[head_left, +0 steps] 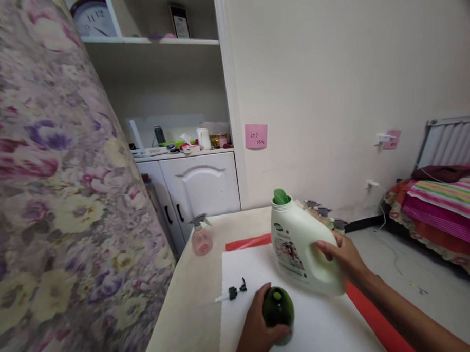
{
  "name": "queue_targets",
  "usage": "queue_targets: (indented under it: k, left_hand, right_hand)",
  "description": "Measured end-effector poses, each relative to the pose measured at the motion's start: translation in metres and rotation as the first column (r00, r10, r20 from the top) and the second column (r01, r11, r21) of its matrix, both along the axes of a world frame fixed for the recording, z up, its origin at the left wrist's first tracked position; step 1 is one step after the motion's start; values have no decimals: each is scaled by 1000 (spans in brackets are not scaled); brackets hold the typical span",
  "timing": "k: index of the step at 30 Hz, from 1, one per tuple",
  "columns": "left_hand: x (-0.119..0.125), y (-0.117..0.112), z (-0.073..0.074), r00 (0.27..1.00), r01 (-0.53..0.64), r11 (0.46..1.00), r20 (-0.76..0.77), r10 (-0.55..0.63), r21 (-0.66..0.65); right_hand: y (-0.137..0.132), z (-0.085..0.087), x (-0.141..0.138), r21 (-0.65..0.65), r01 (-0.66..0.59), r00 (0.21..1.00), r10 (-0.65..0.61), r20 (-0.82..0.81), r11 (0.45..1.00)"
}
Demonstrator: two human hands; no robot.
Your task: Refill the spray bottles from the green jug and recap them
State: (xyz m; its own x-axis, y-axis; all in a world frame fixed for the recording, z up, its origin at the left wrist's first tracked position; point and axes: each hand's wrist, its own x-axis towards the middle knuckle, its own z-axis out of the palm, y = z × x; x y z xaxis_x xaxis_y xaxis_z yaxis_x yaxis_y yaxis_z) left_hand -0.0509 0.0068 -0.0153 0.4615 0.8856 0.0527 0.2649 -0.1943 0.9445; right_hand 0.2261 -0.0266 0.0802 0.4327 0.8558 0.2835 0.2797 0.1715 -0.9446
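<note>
My right hand [340, 252] grips the handle of a large pale green detergent jug [293, 246], which tilts slightly to the left. The jug's cap is off, and a green pouring spout [281, 197] shows in its mouth. Closer to me, my left hand [263, 319] wraps around a dark green bottle [278, 310] with an uncovered round opening on top. A black pump head [234, 291] with a pale tube lies on the white sheet [313, 322] left of the bottle. The jug's mouth is behind and above the bottle, apart from it.
A pink spray bottle [202, 240] stands at the table's left side. More spray bottles [323, 214] stand behind the jug, partly hidden. Red material [248, 243] shows under the sheet. A floral curtain [66, 202] hangs left; a bed [440, 210] is at right.
</note>
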Motion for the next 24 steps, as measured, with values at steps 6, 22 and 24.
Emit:
queue_targets:
  k: [6, 22, 24]
  left_hand:
    - [-3, -1, 11, 996, -46, 997, 84, 40, 63]
    - [10, -4, 29, 957, -101, 985, 285, 58, 140]
    - [12, -3, 29, 955, -97, 986, 292, 55, 132]
  right_hand:
    - [-64, 41, 23, -118, -84, 981, 103, 166, 989]
    - [-115, 61, 30, -451, -326, 757, 515, 402, 831]
    - [-112, 60, 29, -459, -297, 717, 513, 472, 837]
